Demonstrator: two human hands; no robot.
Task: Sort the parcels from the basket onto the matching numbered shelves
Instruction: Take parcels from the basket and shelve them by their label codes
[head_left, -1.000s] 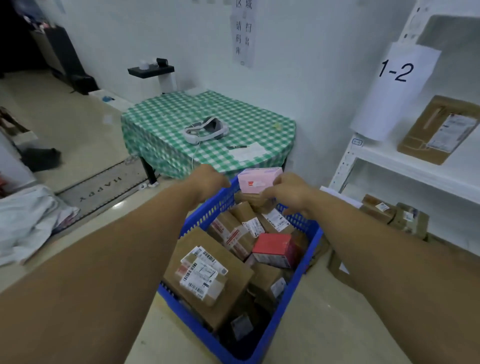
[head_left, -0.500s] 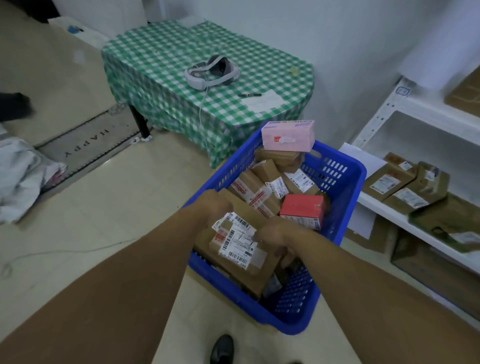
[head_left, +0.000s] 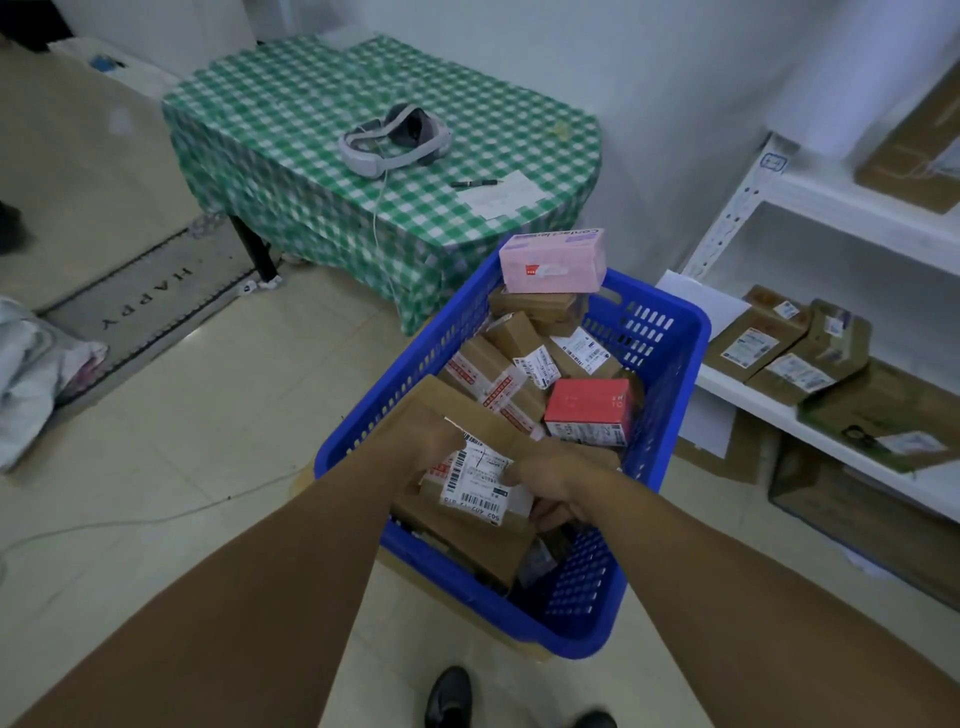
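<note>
Big brown parcel (head_left: 467, 540) lies in the near end of blue basket (head_left: 670, 395), on top of other parcels, white label (head_left: 475, 480) facing up. Left hand (head_left: 434, 436) grips its left edge by the far corner, fingers curled over the cardboard. Right hand (head_left: 548, 475) grips the right edge, fingers tucked underneath. So both hands grasp the same parcel, one on each long side. Parcel's long axis runs roughly from basket's far end toward its near end, slightly skewed. Pink box (head_left: 553, 260) sits at basket's far end on the pile, red box (head_left: 589, 408) mid-basket by the right wall. White shelves (head_left: 748, 397) stand just right of basket, so right hand is the nearer one. Judged step: lift parcel out, read label number, swing it right. Shelf numbers not readable here
</note>
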